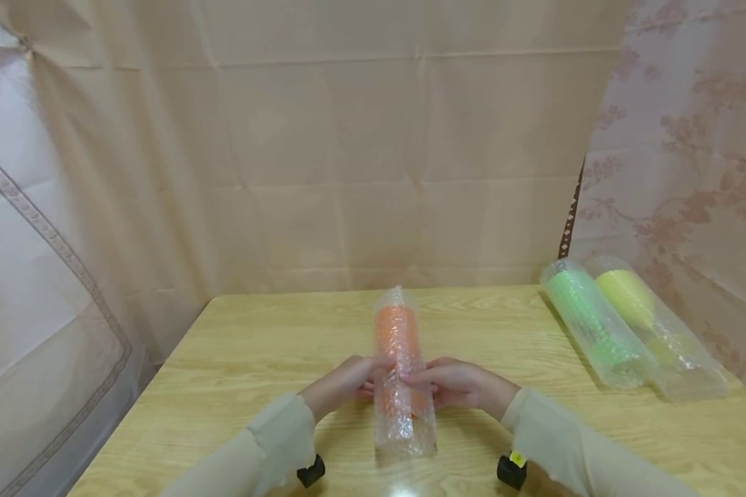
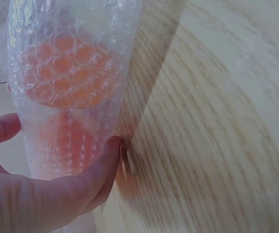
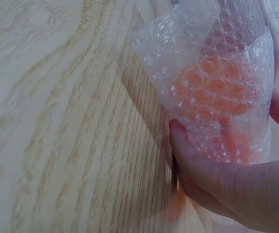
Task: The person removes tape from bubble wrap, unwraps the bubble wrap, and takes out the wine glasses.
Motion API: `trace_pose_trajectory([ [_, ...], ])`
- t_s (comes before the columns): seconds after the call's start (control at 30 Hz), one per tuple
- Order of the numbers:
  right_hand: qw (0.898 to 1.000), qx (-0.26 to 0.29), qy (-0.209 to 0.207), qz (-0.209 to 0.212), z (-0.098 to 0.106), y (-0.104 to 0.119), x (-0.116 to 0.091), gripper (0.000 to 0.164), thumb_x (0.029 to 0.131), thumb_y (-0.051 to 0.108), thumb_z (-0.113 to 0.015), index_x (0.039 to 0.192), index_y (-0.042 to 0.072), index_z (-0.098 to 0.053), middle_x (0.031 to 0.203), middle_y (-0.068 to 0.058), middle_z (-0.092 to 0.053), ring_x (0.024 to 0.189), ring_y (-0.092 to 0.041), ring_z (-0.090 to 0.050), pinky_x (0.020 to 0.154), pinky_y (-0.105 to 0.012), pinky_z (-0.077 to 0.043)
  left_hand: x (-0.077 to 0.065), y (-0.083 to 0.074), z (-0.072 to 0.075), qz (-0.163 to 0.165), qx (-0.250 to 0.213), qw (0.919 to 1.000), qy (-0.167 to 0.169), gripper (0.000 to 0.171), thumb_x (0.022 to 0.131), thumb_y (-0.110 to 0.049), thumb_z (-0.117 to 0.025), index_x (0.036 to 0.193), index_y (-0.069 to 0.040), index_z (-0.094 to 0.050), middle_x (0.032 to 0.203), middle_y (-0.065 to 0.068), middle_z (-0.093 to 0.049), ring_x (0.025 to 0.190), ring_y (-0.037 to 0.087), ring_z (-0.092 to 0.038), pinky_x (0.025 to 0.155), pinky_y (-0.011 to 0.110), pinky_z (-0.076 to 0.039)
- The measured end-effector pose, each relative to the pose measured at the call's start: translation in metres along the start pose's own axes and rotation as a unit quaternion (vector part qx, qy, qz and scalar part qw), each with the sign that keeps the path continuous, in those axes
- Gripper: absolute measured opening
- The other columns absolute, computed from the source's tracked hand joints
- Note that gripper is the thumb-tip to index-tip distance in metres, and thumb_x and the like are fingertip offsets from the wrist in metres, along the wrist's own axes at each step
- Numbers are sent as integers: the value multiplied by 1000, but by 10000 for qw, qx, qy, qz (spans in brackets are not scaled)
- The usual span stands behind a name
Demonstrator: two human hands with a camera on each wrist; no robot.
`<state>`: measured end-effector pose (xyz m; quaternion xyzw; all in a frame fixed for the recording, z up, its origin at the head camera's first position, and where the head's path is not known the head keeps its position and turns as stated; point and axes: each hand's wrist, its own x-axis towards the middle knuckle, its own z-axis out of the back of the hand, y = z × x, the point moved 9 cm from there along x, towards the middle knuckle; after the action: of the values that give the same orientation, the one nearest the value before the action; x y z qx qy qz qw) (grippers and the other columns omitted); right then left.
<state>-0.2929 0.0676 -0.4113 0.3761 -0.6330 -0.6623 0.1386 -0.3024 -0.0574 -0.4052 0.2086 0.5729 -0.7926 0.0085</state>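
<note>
Pale cream sleeves (image 1: 597, 449) reach over the tabletop, a small black block (image 1: 512, 473) under each cuff. Left hand (image 1: 351, 379) and right hand (image 1: 469, 383) are clamped on opposite sides of an orange cylindrical item in clear bubble wrap (image 1: 399, 338), thumbs across its near face and other fingers going behind. It sits midway across the table, its long side pointing away from the person; I can't tell whether it touches the wood. That rectangular table of light yellow wood grain (image 1: 273, 345) catches a bright glint at its near edge. Towards its far right corner a green bubble-wrapped roll (image 1: 587, 321) and a yellow bubble-wrapped item (image 1: 659, 331) lie side by side. Creased beige cloth (image 1: 348, 172) hangs behind, with pinkish floral cloth (image 1: 690, 138) to the right and whitish cloth with a brown patterned band (image 1: 37, 310) to the left.
</note>
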Motion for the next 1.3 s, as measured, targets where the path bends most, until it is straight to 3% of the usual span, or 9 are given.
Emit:
trace_pose_trajectory([
  [0.13, 10000, -95, 10, -17, -2, 1, 1, 59, 93, 32, -61, 131, -11, -47, 114, -6, -67, 109, -19, -63, 104, -47, -47, -2, 0, 2, -33, -46, 10000, -6, 48, 90, -33, -57, 116, 7, -61, 102, 12, -70, 81, 11, -62, 78, 26, -56],
  [0.37, 9998, -182, -5, -65, -3, 4, 2, 66, 92, 36, -62, 134, -11, -43, 127, -18, -61, 114, -24, -61, 105, -49, -46, -3, 1, 5, 2, -434, 9990, -70, 43, 91, -27, -55, 114, 9, -60, 81, 0, -66, 68, 6, -60, 69, 20, -55],
  [0.57, 9997, -203, -3, -120, -4, 5, 1, 68, 92, 37, -63, 135, -10, -42, 128, -20, -60, 114, -24, -62, 105, -49, -46, -4, 2, 5, -39, -534, 9985, -75, 41, 90, -24, -56, 113, 9, -60, 79, -1, -65, 67, 6, -60, 69, 21, -55],
  [0.83, 9987, -466, -46, -211, -2, 8, -2, 62, 94, 38, -60, 132, -9, -46, 117, -12, -66, 103, -18, -65, 98, -41, -52, -6, 1, 3, -75, -360, 9993, -48, 43, 90, -27, -56, 114, 9, -61, 88, 4, -70, 72, 7, -61, 72, 23, -56],
  [1.0, 9969, -702, -234, -269, 3, 11, -5, 60, 92, 35, -63, 129, -11, -48, 102, -5, -70, 92, -13, -66, 92, -38, -55, -7, 1, -1, 27, -389, 9992, -124, 41, 90, -26, -57, 112, 8, -61, 85, 1, -67, 72, 7, -61, 74, 24, -57],
  [1.17, 9934, -1055, -415, -194, 10, 16, -7, 60, 90, 33, -66, 127, -12, -50, 92, -1, -68, 83, -10, -64, 82, -30, -57, -8, -1, -5, -13, -187, 9998, -35, 42, 91, -28, -57, 115, 7, -61, 100, 9, -69, 81, 10, -62, 79, 27, -57],
  [1.3, 9890, -1310, -670, -175, 19, 22, -6, 62, 91, 23, -64, 134, -15, -41, 100, -9, -68, 84, -11, -64, 80, -28, -56, -9, -2, -8, -116, 97, 9997, 168, 45, 92, -31, -56, 118, 4, -60, 112, 13, -67, 92, 15, -63, 86, 32, -55],
])
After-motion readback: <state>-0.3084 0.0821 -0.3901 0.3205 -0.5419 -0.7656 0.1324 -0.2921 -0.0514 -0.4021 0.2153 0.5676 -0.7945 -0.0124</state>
